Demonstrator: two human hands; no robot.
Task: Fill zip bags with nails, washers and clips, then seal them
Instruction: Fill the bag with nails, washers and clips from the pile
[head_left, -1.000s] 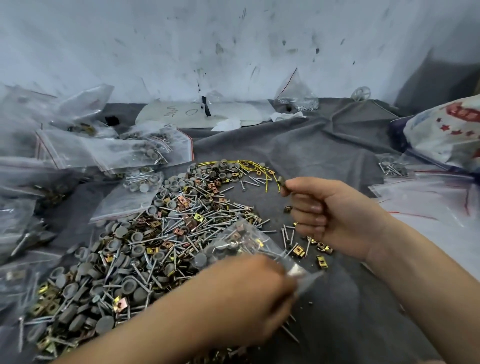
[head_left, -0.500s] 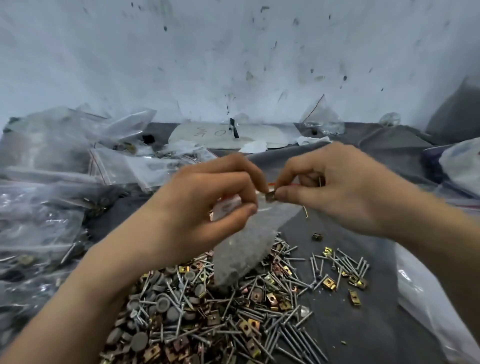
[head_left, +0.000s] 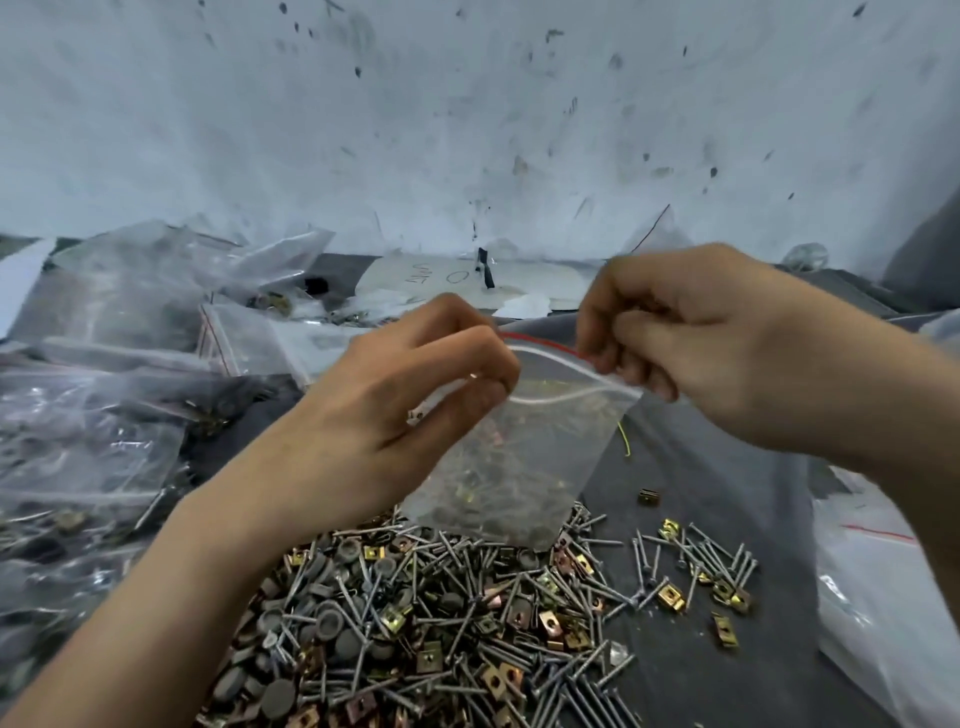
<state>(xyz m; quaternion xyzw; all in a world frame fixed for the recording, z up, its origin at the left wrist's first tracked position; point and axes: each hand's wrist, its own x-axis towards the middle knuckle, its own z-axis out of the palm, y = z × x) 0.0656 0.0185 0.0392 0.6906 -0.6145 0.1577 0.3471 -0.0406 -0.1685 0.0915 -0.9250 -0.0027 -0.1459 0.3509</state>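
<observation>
Above the pile of nails, washers and clips (head_left: 441, 613), clear of the grey cloth (head_left: 737, 483): one zip bag (head_left: 519, 467), hanging upright, loaded in its lower part. Gripped at the left end of the mouth (head_left: 563, 376) by the left hand (head_left: 415, 410), thumb pressed against curled fingers (head_left: 483, 358). Gripped at the right end by the right hand (head_left: 717, 353), fingertips (head_left: 631, 371) pinching the strip. Seen gaping at the mouth between the two pinches, red line apart from white rib; judged not yet sealed.

Likely faults from here:
- Partial seal. Caused by pressing only at the ends and skipping the middle, at the widest part of the gap. Run the pinch along the full strip.
- Spill onto the pile. Caused by tilting the bag or releasing one corner with the mouth agape. Keep upright until closed.
- Jammed strip or pierced film. Caused by a nail point standing up into the closure or pushing through the wall. Shake contents down first. Reach of nails toward the mouth: not discernible here.
- Snagging. Caused by lowering the bag onto the upturned nails below.
</observation>
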